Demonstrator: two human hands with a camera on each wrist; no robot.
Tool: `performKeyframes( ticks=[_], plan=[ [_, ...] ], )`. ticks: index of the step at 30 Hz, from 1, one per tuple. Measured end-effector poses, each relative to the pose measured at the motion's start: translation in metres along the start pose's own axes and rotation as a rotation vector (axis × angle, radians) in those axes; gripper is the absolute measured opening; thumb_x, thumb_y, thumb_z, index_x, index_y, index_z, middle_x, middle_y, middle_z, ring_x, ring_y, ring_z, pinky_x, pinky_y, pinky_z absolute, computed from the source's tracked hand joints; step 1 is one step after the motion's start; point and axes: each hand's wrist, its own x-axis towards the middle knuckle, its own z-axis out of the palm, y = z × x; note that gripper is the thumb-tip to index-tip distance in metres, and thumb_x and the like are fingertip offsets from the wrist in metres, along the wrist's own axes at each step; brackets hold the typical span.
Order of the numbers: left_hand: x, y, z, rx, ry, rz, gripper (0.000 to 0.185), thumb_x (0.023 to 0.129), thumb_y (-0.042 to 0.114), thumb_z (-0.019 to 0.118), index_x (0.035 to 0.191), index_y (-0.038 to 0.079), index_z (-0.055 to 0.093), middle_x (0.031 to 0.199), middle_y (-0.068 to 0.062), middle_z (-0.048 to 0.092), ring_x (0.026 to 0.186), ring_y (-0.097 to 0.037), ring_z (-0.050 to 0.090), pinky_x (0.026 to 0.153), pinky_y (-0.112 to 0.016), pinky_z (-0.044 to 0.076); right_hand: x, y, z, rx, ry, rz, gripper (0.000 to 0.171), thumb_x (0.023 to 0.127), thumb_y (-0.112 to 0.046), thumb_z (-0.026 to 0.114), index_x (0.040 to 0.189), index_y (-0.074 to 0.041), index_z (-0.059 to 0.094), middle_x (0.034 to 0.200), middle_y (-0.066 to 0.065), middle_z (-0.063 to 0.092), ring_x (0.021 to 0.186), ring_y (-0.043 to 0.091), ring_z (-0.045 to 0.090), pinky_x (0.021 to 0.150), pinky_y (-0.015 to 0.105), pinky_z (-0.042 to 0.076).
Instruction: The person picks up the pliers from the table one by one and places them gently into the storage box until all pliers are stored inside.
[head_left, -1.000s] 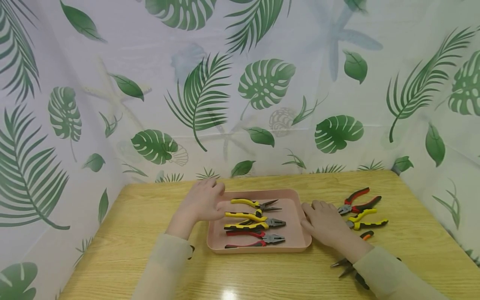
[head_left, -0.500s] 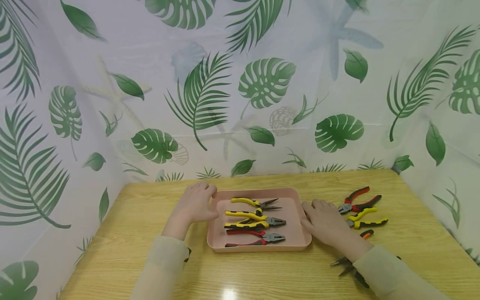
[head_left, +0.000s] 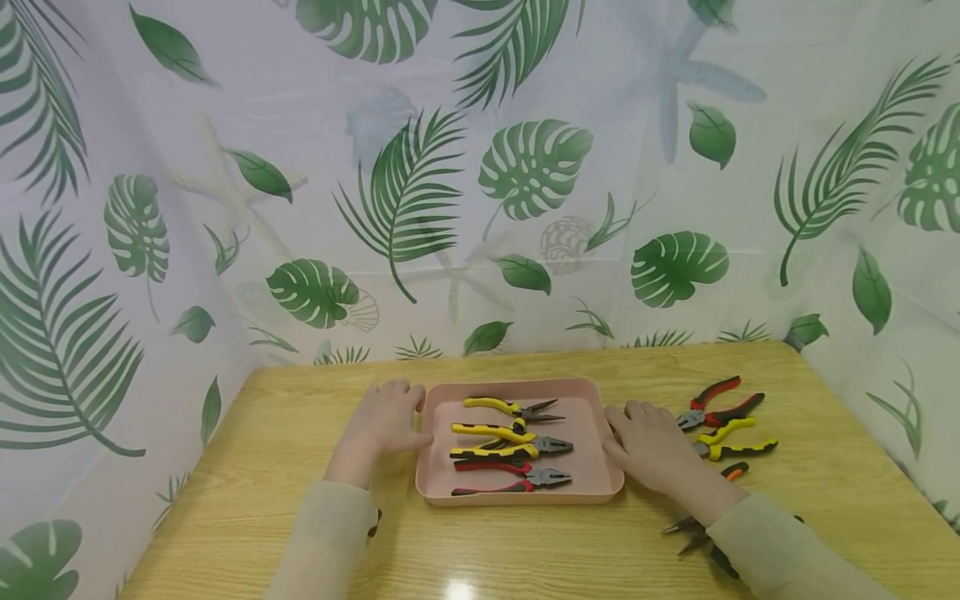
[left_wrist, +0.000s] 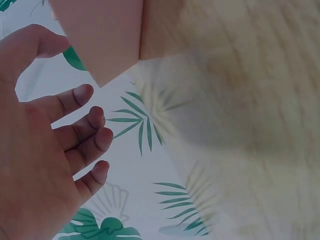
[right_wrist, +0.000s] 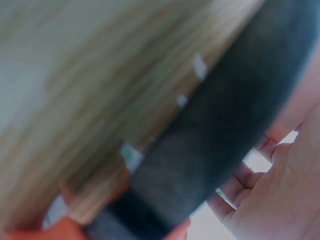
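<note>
A pink tray [head_left: 592, 433] lies mid-table, and its corner [left_wrist: 100, 45] shows in the left wrist view. In it lie yellow needle-nose pliers [head_left: 510, 407], yellow-black pliers [head_left: 504, 442] and red-black pliers [head_left: 507, 479]. My left hand [head_left: 382, 423] rests against the tray's left rim, fingers loosely spread [left_wrist: 87, 135] and holding nothing. At the tray's right rim my right hand [head_left: 647, 446] lies flat on the table, fingers relaxed. The right wrist view is blurred, showing only my palm [right_wrist: 280, 205] and a dark band.
Right of the tray lie red-black pliers [head_left: 718, 403], yellow-black pliers [head_left: 735, 442] and an orange-tipped tool [head_left: 733, 471]. Dark pliers [head_left: 686, 533] lie partly under my right sleeve. The wooden table [head_left: 285, 433] is enclosed by leaf-print sheeting [head_left: 525, 208] behind and at the sides.
My left hand has slid left and slightly nearer, from the tray's far-left corner to beside its left rim. The right hand and the pliers have stayed put.
</note>
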Motion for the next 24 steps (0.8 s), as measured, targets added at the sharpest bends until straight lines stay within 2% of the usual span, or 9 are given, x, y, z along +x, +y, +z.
performKeyframes(
  ticks=[8,17,21,24],
  plan=[
    [-0.004,0.001,0.012,0.014,-0.047,-0.010,0.035,0.087,0.041,0.073,0.104,0.013,0.061,0.112,-0.011,0.064,0.112,-0.033,0.060,0.104,-0.055,0.048,0.000,0.000,0.000,0.005,0.002,-0.001,0.012,0.104,-0.024,0.058,0.101,-0.013,0.056,0.087,0.007,0.051,0.078,0.024,0.046,0.072,0.044,0.039],
    [-0.010,0.002,0.021,-0.023,-0.058,-0.042,0.049,0.090,0.045,0.070,0.124,0.010,0.065,0.128,-0.014,0.067,0.126,-0.035,0.060,0.112,-0.056,0.045,0.000,0.001,0.003,0.013,0.007,-0.002,0.011,0.104,-0.023,0.057,0.100,-0.013,0.056,0.084,0.006,0.049,0.076,0.023,0.043,0.071,0.040,0.036],
    [-0.012,0.003,0.023,-0.025,-0.049,-0.041,0.064,0.092,0.047,0.071,0.138,0.003,0.060,0.138,-0.019,0.065,0.133,-0.039,0.058,0.116,-0.059,0.043,0.000,0.002,0.003,0.013,0.005,-0.002,0.011,0.104,-0.023,0.057,0.100,-0.013,0.055,0.085,0.006,0.049,0.076,0.023,0.043,0.071,0.041,0.036],
    [-0.014,0.004,0.024,-0.030,-0.043,-0.036,0.068,0.093,0.046,0.071,0.140,0.000,0.057,0.141,-0.021,0.064,0.135,-0.041,0.058,0.116,-0.059,0.042,0.001,0.002,0.003,0.013,-0.004,0.001,0.011,0.104,-0.023,0.057,0.101,-0.013,0.056,0.086,0.007,0.050,0.077,0.023,0.044,0.071,0.042,0.037]
  ],
)
